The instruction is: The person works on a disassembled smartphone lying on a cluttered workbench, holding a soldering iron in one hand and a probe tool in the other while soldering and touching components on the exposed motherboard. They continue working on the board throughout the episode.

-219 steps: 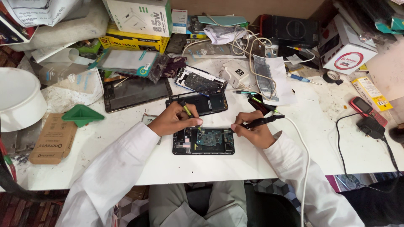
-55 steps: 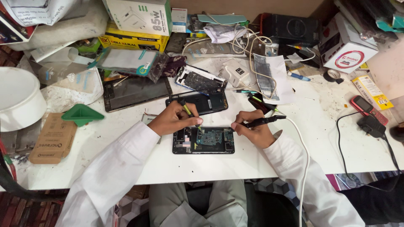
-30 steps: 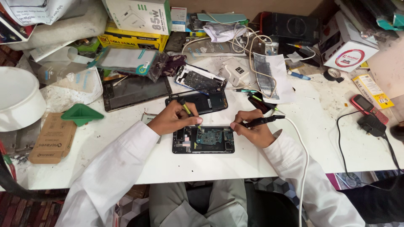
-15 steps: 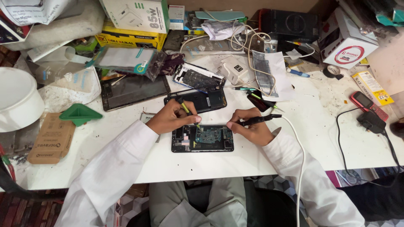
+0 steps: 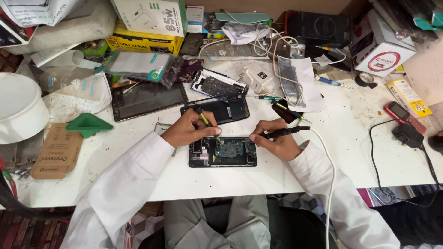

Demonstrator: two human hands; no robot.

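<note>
An opened phone [image 5: 223,152] lies flat on the white table [image 5: 350,138], its circuit board showing. My left hand [image 5: 188,128] rests at its upper left corner and grips a thin yellow-and-black tool [image 5: 206,120], tip down on the board. On the phone's upper right, my right hand [image 5: 276,142] holds a black pen-shaped corded tool [image 5: 281,133] with its tip pointing left at the board's top edge. A white cable [image 5: 328,175] runs from that tool down past my right sleeve.
Behind the phone lie a black phone body [image 5: 224,110], a bare phone frame [image 5: 218,85] and a dark tablet [image 5: 147,97]. A green funnel-shaped piece [image 5: 87,125], a cardboard packet [image 5: 57,150] and a white bowl [image 5: 18,107] sit left. Boxes, cables and a red phone [image 5: 400,114] crowd the back and right.
Both hands stay at the opened phone with their tools. Only the view shifts slightly; nothing was picked up or put down.
</note>
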